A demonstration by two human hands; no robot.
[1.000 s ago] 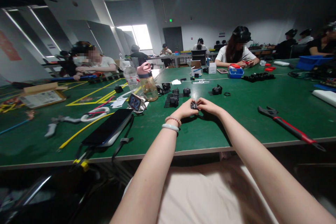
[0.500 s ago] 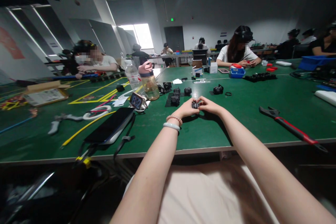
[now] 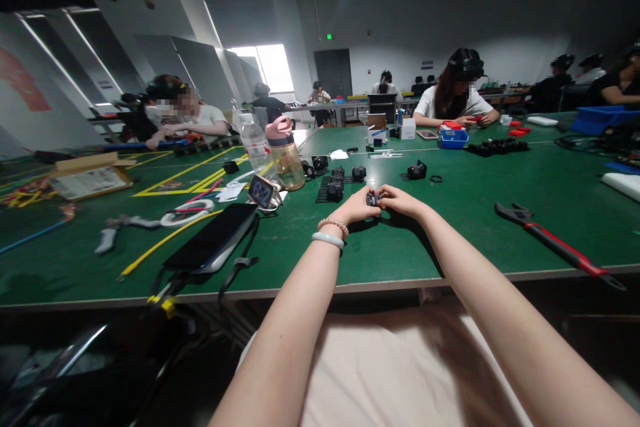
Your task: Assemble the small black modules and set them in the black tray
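Note:
A small black plastic part (image 3: 373, 200) sits between my two hands, just above the green table (image 3: 400, 250). My left hand (image 3: 357, 205) is closed around its left side, with a beaded bracelet and a pale bangle at the wrist. From the right, my right hand (image 3: 397, 200) pinches the same part with thumb and fingertips. My fingers hide much of it, so its exact kind cannot be made out. Black finned parts (image 3: 333, 185) lie beyond my left hand. Another black part (image 3: 416, 171) and a black ring (image 3: 436, 179) lie beyond my right hand.
At right lies an adjustable wrench (image 3: 555, 243) with red-black handle. Left are a phone (image 3: 213, 237), a yellow cable (image 3: 167, 240), pliers (image 3: 120, 230), a small screen on a stand (image 3: 261, 192) and bottles (image 3: 286, 160). A co-worker (image 3: 455, 97) sits across, near a blue bin (image 3: 453, 139).
My hands stay in nearly the same place, holding the black part. The whole view has shifted very slightly. The co-worker on the left has moved their head and arms a little.

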